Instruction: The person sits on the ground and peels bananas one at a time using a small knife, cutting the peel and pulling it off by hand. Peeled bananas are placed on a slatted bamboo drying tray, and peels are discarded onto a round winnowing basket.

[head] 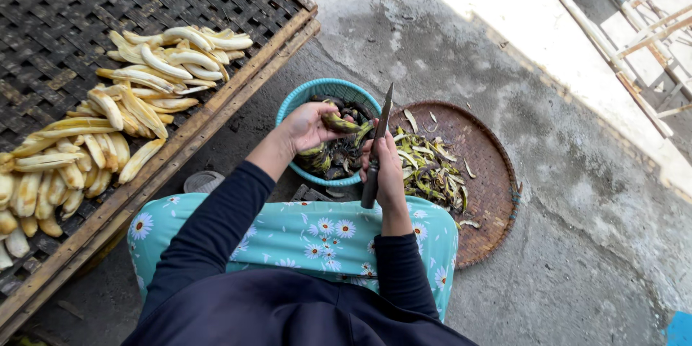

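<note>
My left hand (306,126) grips a dark green unpeeled banana (339,124) over a turquoise plastic basket (303,99) that holds several more such bananas. My right hand (387,173) is closed around the dark handle of a knife (378,145), its blade pointing up and away beside the basket. Both arms wear dark long sleeves above a turquoise floral skirt.
A round woven tray (490,187) at the right holds a heap of green peels (425,166). A large woven drying rack (86,29) with a wooden frame at the left carries several peeled yellow bananas (137,94). Concrete floor all around; a wooden frame stands at top right.
</note>
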`<state>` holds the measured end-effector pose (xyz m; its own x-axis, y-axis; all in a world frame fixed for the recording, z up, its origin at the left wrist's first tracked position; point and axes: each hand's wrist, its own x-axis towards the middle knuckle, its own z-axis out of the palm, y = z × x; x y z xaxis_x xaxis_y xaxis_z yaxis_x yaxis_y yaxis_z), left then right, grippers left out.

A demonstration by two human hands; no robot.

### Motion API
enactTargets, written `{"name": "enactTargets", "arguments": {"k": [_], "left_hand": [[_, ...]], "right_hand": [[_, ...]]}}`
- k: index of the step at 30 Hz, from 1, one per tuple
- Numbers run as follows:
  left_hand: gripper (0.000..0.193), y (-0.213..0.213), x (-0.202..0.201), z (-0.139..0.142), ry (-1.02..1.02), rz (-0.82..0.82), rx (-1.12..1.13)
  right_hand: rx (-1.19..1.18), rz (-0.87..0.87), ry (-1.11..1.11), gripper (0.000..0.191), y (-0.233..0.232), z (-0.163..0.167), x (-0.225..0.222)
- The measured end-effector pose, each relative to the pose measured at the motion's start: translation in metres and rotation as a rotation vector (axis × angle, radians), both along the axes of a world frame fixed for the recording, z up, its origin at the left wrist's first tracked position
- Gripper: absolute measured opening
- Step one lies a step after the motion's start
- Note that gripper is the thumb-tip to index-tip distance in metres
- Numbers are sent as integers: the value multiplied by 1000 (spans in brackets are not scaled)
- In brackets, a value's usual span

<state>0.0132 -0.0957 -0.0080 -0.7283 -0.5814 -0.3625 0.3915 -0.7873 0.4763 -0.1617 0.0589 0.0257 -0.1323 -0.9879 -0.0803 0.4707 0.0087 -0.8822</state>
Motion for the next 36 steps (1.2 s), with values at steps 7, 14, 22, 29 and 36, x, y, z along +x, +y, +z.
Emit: {"name": "enactTargets", "arguments": {"k": [7,14,22,29,36], "left_hand": [[21,57,8,10,210,196,17],[27,77,0,-27,321,162,159],[30,101,1,7,111,30,-62],[76,103,28,72,142,-326,-402],[66,99,23,68,143,-103,-427]], "right_hand": [[-452,-2,997,69,22,55,18],[-456,-95,1447,61,25,65,33],[-413,-30,1014,31,17,43,7],[-137,-272,547,25,-1,16,-46],[321,-675,241,35,-10,-24,-105]]}}
